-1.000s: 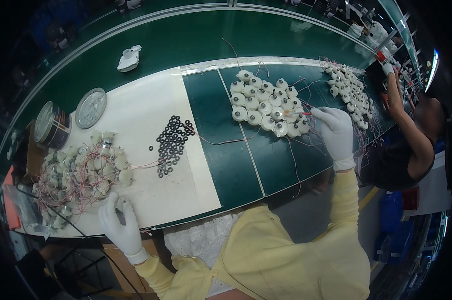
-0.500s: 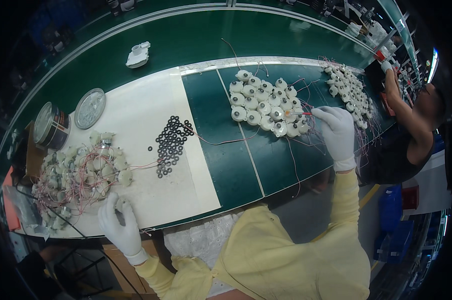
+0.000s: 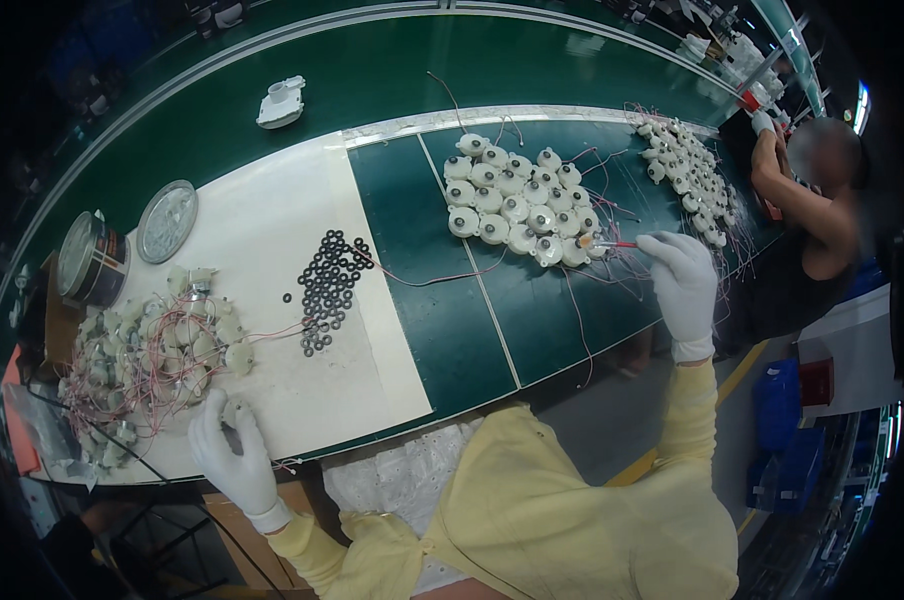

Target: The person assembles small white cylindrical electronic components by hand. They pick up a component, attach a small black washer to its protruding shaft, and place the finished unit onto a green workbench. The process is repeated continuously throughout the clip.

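My right hand (image 3: 684,285), in a white glove, pinches a thin brush (image 3: 624,245) with a red handle. Its pale amber tip meets the near right edge of a cluster of round white motors (image 3: 513,208), packed closely with dark centres facing up and thin wires trailing out. My left hand (image 3: 234,455), also gloved, rests at the table's near edge with its fingers bent and apart. Beside it lies a tangled heap of similar motors (image 3: 204,350) with pink and red wires. Small black rings (image 3: 332,285) are scattered between the heap and the cluster.
A tin can (image 3: 94,262) and a round metal lid (image 3: 167,222) stand at the left. One white housing (image 3: 281,103) sits on the green surface beyond. Farther right are more motors (image 3: 684,175), with a co-worker (image 3: 817,215) beside them. Blue bins (image 3: 777,405) stand lower right.
The whole view has shifted slightly, moving the table things left in it. The brush tip stays at the cluster's near right edge. My left hand keeps nearly the same pose.
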`<state>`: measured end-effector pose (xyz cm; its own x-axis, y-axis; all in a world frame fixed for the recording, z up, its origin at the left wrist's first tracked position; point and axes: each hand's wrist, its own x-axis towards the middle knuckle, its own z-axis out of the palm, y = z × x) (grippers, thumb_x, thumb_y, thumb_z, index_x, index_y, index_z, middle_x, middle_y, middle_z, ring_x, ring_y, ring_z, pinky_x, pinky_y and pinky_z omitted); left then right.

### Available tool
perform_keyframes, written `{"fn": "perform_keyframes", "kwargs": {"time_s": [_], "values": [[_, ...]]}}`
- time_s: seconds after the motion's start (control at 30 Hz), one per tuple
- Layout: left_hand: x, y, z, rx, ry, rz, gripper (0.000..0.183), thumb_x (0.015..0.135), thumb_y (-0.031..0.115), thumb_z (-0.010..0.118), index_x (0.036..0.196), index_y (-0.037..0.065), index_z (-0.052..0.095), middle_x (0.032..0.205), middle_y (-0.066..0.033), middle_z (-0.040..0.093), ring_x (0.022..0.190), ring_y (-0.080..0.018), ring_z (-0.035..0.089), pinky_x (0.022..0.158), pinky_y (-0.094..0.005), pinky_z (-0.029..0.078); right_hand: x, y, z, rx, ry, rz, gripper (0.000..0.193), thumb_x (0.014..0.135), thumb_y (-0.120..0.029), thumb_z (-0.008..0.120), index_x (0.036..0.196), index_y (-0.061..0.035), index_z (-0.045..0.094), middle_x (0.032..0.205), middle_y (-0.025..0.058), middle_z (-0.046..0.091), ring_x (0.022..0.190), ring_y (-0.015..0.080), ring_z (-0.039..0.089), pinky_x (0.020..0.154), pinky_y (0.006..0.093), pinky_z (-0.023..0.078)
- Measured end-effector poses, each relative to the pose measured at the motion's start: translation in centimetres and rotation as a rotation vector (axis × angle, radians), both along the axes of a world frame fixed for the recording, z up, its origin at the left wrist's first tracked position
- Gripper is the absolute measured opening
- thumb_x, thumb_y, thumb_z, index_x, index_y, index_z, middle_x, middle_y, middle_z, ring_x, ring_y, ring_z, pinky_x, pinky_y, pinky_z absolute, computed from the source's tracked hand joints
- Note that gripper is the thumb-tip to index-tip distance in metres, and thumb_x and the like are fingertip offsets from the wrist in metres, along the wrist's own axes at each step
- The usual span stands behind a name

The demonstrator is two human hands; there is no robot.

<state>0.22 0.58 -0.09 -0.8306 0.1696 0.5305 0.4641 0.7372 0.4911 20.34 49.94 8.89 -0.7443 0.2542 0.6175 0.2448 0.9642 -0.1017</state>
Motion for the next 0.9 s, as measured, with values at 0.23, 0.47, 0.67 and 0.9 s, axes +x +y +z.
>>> {"fn": "perform_keyframes", "kwargs": {"time_s": [0.23,0.47,0.67,0.9], "values": [[0.1,0.1,-0.1,-0.015,0.012,0.005,0.034,0.092,0.007,0.073,0.125,0.0,0.069,0.117,-0.0154,0.07,0.106,-0.0339,0.061,0.094,-0.0446,0.049,-0.4,-0.2,-1.0,-0.111,-0.011,-0.003,0.026,0.083,0.002,0.066,0.103,-0.0077,0.079,0.103,0.0088,0.075,0.097,0.0299,0.068,0.089,0.0404,0.049],[0.1,0.0,-0.4,-0.001,-0.004,0.021,0.034,0.092,0.006,0.073,0.125,0.001,0.069,0.116,-0.0151,0.07,0.106,-0.0338,0.062,0.095,-0.0448,0.048,0.4,0.3,-1.2,-0.077,-0.027,-0.015,0.026,0.083,0.002,0.066,0.103,-0.0071,0.079,0.1,0.0098,0.075,0.094,0.0308,0.068,0.086,0.0412,0.049],[0.2,0.1,-0.3,0.003,-0.009,0.028,0.033,0.092,0.006,0.074,0.124,0.0,0.069,0.114,-0.0153,0.069,0.104,-0.0338,0.062,0.094,-0.0444,0.049,0.3,0.1,-0.1,-0.064,-0.013,-0.016,0.027,0.082,0.002,0.066,0.104,-0.0074,0.079,0.101,0.0098,0.075,0.094,0.0308,0.067,0.086,0.0411,0.049],[0.3,0.3,-0.3,0.006,0.0,0.012,0.033,0.092,0.006,0.074,0.124,0.0,0.069,0.115,-0.0162,0.07,0.105,-0.0339,0.062,0.093,-0.0443,0.049,0.0,0.4,-0.7,-0.015,-0.022,0.008,0.027,0.082,0.003,0.066,0.103,-0.0073,0.079,0.101,0.0099,0.075,0.092,0.0308,0.067,0.085,0.0417,0.049]]}}
